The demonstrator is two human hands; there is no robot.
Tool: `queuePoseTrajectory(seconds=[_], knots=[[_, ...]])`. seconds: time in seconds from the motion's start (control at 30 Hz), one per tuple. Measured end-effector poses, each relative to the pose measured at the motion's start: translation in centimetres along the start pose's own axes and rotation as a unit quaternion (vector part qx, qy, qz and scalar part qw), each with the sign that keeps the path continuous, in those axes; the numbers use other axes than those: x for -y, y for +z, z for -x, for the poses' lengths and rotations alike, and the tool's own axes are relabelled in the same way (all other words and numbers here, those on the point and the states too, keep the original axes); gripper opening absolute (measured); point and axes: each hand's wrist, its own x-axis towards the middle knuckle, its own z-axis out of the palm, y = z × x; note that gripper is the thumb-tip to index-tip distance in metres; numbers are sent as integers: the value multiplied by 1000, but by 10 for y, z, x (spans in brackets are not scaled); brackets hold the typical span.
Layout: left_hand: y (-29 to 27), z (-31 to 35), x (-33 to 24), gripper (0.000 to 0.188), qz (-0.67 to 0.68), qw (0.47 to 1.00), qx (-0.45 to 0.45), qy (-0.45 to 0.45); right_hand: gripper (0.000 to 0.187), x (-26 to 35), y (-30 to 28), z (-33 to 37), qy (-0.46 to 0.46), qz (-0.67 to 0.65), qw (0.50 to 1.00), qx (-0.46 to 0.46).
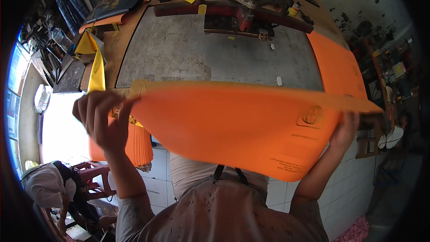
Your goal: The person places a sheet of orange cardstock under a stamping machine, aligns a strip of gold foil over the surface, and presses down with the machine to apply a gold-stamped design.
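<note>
A large orange printed cover sheet (233, 125) spans the space in front of my body, bowed downward and a little blurred. My left hand (105, 116) pinches its left end, with a yellow foil strip (96, 74) hanging close by. On the far end, my right hand (345, 130) grips the sheet's right edge near a stamped emblem, its fingers partly behind the sheet. Beyond the sheet lies the grey metal bed (165, 49) of a press, under a dark red crossbar (188, 10).
Another orange sheet (338, 65) lies at the table's right. A stack of orange sheets (139, 145) hangs below on the left. Dark printed covers (118, 2) rest at the back left. Small white scraps (279, 81) dot the metal bed. A person (49, 186) bends at the lower left.
</note>
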Motion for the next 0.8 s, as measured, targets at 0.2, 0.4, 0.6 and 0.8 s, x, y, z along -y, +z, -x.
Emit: queuePoseTrajectory(seconds=[0.2,0.4,0.6,0.8], knots=[[88,-8,35,68,-33,981,165,-100,36,-53,71,-6,118,166,975,89],[48,55,27,66,-34,940,248,-233,31,-70,68,1,145,202,965,81],[14,109,3,54,50,884,248,-394,27,-73,71,8,125,179,974,64],[10,120,-6,40,190,816,245,-487,26,-70,69,15,112,143,983,37]])
